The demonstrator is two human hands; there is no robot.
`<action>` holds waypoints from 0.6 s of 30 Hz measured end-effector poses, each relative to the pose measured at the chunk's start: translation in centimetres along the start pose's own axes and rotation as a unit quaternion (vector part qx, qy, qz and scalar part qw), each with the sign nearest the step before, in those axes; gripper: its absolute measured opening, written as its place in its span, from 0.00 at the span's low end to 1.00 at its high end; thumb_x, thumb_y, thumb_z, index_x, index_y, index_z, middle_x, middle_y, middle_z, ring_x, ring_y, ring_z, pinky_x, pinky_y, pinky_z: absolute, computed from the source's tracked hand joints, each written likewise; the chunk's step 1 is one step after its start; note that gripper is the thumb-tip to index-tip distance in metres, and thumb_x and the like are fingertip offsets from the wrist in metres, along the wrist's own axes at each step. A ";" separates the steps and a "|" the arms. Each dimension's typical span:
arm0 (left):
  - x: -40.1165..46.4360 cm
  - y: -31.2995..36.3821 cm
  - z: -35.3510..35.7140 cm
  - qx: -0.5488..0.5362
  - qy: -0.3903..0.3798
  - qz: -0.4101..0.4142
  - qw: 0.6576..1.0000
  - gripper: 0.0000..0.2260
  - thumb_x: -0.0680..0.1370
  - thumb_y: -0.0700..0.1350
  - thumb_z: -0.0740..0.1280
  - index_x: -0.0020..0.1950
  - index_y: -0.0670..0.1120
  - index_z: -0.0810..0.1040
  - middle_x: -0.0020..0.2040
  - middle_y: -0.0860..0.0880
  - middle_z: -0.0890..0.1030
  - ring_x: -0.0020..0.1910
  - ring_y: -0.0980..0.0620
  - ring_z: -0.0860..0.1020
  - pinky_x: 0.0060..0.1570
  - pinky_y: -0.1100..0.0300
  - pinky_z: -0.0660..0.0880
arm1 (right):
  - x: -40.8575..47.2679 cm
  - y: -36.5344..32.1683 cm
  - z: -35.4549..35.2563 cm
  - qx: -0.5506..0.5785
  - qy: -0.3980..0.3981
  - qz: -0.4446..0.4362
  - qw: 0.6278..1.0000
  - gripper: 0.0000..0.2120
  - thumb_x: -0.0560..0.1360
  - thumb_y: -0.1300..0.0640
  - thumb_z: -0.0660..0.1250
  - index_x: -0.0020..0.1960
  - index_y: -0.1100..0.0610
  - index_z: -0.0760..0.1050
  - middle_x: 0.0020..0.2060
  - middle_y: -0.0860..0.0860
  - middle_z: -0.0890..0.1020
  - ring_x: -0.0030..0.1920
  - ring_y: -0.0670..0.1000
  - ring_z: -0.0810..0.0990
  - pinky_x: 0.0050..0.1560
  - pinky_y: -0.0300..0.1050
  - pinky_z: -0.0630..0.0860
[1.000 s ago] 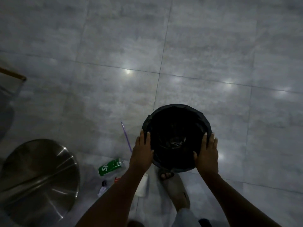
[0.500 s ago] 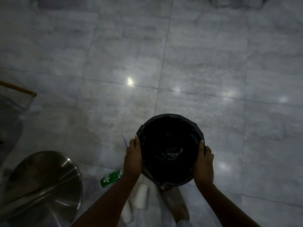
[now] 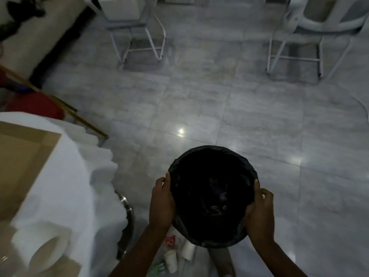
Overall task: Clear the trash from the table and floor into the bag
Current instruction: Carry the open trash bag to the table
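Note:
I hold a round bin lined with a black trash bag in front of me, above the floor. My left hand grips its left rim and my right hand grips its right rim. A little crumpled trash shows dimly at the bottom of the bag. Below the bin, on the floor between my arms, lie white paper cups, a red wrapper and something green. My foot stands beside them.
A table with a white cloth fills the left side, carrying a cardboard box and a white roll. Its metal base shows underneath. Two white-framed chairs stand at the far side of the grey tiled floor.
The view has risen and tilted forward, bringing the table top and chairs into sight. The bin has come up with both hands still on its rim; the floor trash now lies lower in view.

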State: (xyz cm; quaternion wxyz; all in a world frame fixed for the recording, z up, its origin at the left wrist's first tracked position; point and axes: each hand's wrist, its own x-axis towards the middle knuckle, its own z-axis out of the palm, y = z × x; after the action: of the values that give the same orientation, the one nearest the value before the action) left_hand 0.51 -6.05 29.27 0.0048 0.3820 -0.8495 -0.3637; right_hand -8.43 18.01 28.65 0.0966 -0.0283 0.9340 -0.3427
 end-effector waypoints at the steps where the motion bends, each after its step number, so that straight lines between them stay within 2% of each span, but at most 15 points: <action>1: -1.4 0.8 -2.2 0.012 0.015 0.016 1.000 0.14 0.84 0.50 0.52 0.68 0.63 0.61 0.58 0.56 0.70 0.53 0.58 0.73 0.47 0.77 0.66 | -0.9 -1.5 -1.5 0.009 0.013 -0.022 1.000 0.24 0.79 0.53 0.60 0.73 0.43 0.58 0.60 0.58 0.70 0.41 0.53 0.77 0.39 0.53 0.78; 3: -4.1 1.8 -6.0 0.018 0.028 0.033 0.999 0.13 0.83 0.52 0.52 0.67 0.64 0.62 0.59 0.57 0.71 0.51 0.64 0.74 0.42 0.79 0.66 | -2.6 -4.1 -4.2 0.014 0.035 -0.074 0.997 0.34 0.75 0.69 0.61 0.75 0.47 0.55 0.61 0.59 0.67 0.42 0.54 0.76 0.34 0.48 0.76; 5: -7.7 2.7 -10.1 0.025 0.037 0.037 0.998 0.16 0.82 0.45 0.57 0.70 0.55 0.65 0.64 0.51 0.70 0.55 0.57 0.75 0.45 0.76 0.67 | -5.3 -7.1 -6.6 0.001 0.048 -0.109 0.993 0.37 0.72 0.74 0.61 0.75 0.52 0.57 0.59 0.60 0.67 0.42 0.55 0.75 0.32 0.45 0.73; 7: -11.5 3.4 -14.0 0.036 0.080 0.091 0.992 0.23 0.80 0.39 0.59 0.74 0.49 0.62 0.65 0.47 0.69 0.55 0.51 0.75 0.49 0.63 0.73 | -7.9 -9.8 -9.1 0.009 0.063 -0.127 0.990 0.36 0.71 0.74 0.61 0.75 0.53 0.58 0.58 0.59 0.68 0.41 0.55 0.75 0.32 0.45 0.72; 9: -14.7 3.8 -17.2 0.040 0.112 0.113 0.986 0.25 0.79 0.38 0.60 0.75 0.48 0.60 0.64 0.46 0.70 0.53 0.49 0.76 0.48 0.58 0.75 | -10.3 -12.2 -11.5 0.021 0.072 -0.147 0.986 0.35 0.71 0.74 0.60 0.74 0.54 0.59 0.57 0.59 0.69 0.41 0.56 0.75 0.31 0.45 0.73; 11: -17.9 4.1 -20.4 0.033 0.138 0.123 0.982 0.26 0.78 0.37 0.61 0.75 0.48 0.60 0.63 0.45 0.70 0.54 0.48 0.77 0.48 0.57 0.75 | -13.2 -14.3 -13.8 0.032 0.073 -0.168 0.983 0.34 0.71 0.74 0.60 0.74 0.55 0.61 0.56 0.60 0.70 0.40 0.55 0.75 0.30 0.46 0.73; 14: -22.4 4.2 -24.6 0.021 0.169 0.119 0.978 0.26 0.78 0.37 0.61 0.75 0.49 0.60 0.60 0.46 0.72 0.55 0.51 0.75 0.49 0.60 0.74 | -17.0 -16.9 -16.2 0.060 0.051 -0.167 0.983 0.33 0.72 0.73 0.59 0.74 0.53 0.61 0.56 0.58 0.70 0.34 0.52 0.73 0.28 0.46 0.73; 16: -25.2 3.7 -27.5 0.018 0.190 0.103 0.976 0.26 0.79 0.39 0.61 0.75 0.52 0.60 0.60 0.49 0.72 0.56 0.54 0.74 0.49 0.62 0.73 | -19.2 -19.0 -17.6 0.079 0.028 -0.179 0.980 0.32 0.74 0.72 0.59 0.73 0.50 0.61 0.55 0.56 0.69 0.35 0.48 0.73 0.32 0.50 0.75; 18: -27.7 2.9 -29.4 0.026 0.216 0.077 0.973 0.25 0.79 0.40 0.61 0.74 0.53 0.62 0.61 0.50 0.72 0.55 0.58 0.73 0.49 0.65 0.70 | -20.9 -21.0 -18.3 0.098 -0.003 -0.196 0.976 0.32 0.74 0.71 0.58 0.73 0.47 0.61 0.52 0.54 0.69 0.39 0.40 0.71 0.37 0.50 0.75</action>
State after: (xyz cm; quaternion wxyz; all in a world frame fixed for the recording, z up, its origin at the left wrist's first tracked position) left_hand 26.66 -4.70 60.19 0.2066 0.3850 -0.8644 -0.2489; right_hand 8.08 16.09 59.24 0.0329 -0.2021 0.8718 -0.4450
